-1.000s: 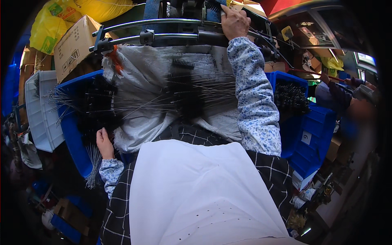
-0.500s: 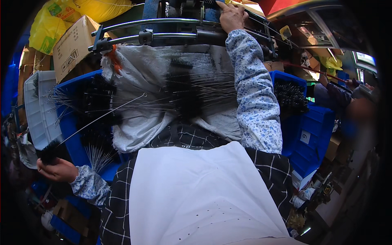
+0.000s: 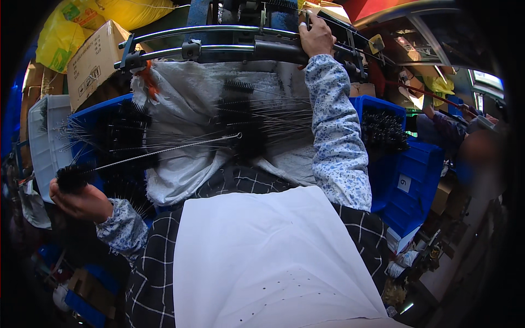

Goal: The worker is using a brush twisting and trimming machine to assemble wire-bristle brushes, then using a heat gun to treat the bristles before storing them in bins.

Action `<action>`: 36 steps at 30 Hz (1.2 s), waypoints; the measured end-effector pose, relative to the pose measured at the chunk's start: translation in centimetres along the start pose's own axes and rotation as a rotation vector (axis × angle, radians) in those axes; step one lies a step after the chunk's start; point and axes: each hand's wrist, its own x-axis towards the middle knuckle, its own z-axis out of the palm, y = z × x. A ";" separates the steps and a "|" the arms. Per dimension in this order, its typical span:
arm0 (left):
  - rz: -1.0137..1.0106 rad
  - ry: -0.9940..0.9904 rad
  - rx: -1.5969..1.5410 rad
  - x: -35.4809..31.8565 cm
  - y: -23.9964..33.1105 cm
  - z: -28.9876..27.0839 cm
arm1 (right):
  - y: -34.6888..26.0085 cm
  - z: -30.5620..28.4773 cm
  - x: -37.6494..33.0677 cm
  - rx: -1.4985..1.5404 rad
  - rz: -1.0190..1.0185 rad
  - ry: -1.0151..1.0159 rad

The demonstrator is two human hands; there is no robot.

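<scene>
My left hand (image 3: 82,203), at the left, is closed around the black bristle head of a wire-handled brush (image 3: 74,177). Its twisted wire handle (image 3: 169,150) slants up to the right and ends in a small loop above the lap. At the top, my right hand (image 3: 317,37) is at the metal rails of a machine (image 3: 229,48), two fingers stretched apart; its fingertips' contact is unclear. A thin black brush (image 3: 281,4) shows in the machine beside it. Between my arms, a pile of similar brushes (image 3: 240,123) lies across a whitish sack (image 3: 180,109).
A blue bin (image 3: 101,112) with more brushes stands at the left, beside a whitish crate (image 3: 52,142) and a cardboard box (image 3: 95,65). At the right are black bristles (image 3: 383,131) in a blue bin (image 3: 363,104) and another blue bin (image 3: 410,186). A co-worker (image 3: 445,128) is farther right.
My left hand has risen slightly, and the held brush has swung flatter, its loop moving right. My right hand has shifted slightly right and down, off the blue machine part.
</scene>
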 end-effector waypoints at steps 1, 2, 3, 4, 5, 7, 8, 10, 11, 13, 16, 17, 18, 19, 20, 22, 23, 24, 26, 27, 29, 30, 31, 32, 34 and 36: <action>0.038 0.020 0.016 0.4 -0.1 0.1 | -0.4 0.2 0.0 0.005 -0.003 0.011; 0.042 0.032 -0.011 0.5 -0.1 0.1 | -0.7 0.3 0.0 0.003 -0.009 0.019; 0.049 0.042 -0.014 0.6 -0.2 0.1 | -1.1 0.5 0.0 0.025 -0.005 0.030; 0.066 0.049 0.012 0.6 -0.3 -0.1 | -1.4 0.6 -0.1 0.030 -0.015 0.040; 0.041 0.034 -0.010 0.6 -0.4 -0.2 | -1.8 0.7 -0.1 0.031 -0.020 0.046; 0.016 -0.005 0.032 0.6 -0.8 -0.5 | -2.5 0.9 -0.2 0.034 -0.015 0.047; 0.016 0.001 0.017 0.5 -1.2 -0.7 | -2.8 0.9 -0.3 0.036 -0.006 0.044; 0.047 -0.003 0.067 0.5 -1.9 -1.0 | -3.3 1.1 -0.4 0.038 -0.012 0.051; 0.051 0.008 0.050 0.5 -2.1 -1.2 | -3.4 1.2 -0.4 0.040 -0.023 0.061; 0.081 0.021 0.071 0.6 -2.5 -1.5 | -3.8 1.4 -0.4 0.054 -0.034 0.074; 0.088 0.056 0.142 0.9 -2.3 -1.7 | -4.6 1.6 -0.3 0.069 -0.033 0.071; 0.085 0.052 0.134 1.0 -2.0 -1.8 | -5.1 1.6 -0.2 0.058 -0.034 0.068; 0.084 0.045 0.128 1.2 -1.6 -1.9 | -5.6 1.6 -0.2 0.049 -0.035 0.061; 0.068 0.032 0.149 1.4 -1.3 -1.9 | -6.3 1.6 -0.2 0.052 -0.042 0.067; 0.076 0.044 0.099 1.6 -0.9 -1.9 | -7.0 1.6 -0.2 0.043 -0.039 0.067; 0.066 0.047 0.050 1.7 -0.2 -1.6 | -8.7 1.9 -0.6 0.024 -0.032 0.065; 0.042 0.037 0.018 1.7 0.2 -1.4 | -9.6 2.0 -0.6 -0.035 0.028 0.017; 0.017 0.030 -0.016 1.4 0.3 -1.1 | -10.3 2.3 -0.8 -0.066 -0.021 0.078; 0.022 0.024 -0.020 1.4 0.6 -0.9 | -10.4 2.3 -0.8 -0.060 -0.010 0.022; 0.047 0.030 0.008 1.4 0.6 -0.8 | -10.1 2.3 -0.8 -0.049 -0.022 0.027; 0.066 0.041 0.033 1.3 0.3 -0.6 | -8.9 2.2 -0.7 -0.027 -0.047 0.032; 0.060 0.048 0.031 1.3 0.2 -0.5 | -8.3 2.3 -0.7 -0.019 -0.019 0.068; 0.081 0.056 0.056 1.2 -0.2 -0.5 | -7.3 2.1 -0.5 -0.004 -0.036 0.057; 0.062 0.044 0.054 1.4 -0.3 -0.7 | -5.8 1.5 -0.1 0.010 -0.049 0.038; 0.064 0.032 0.113 1.1 -0.7 -0.4 | -3.8 1.1 0.1 0.017 -0.065 0.065; -0.126 0.021 -0.085 0.4 -0.5 0.1 | -2.0 0.5 0.2 -0.012 -0.073 0.072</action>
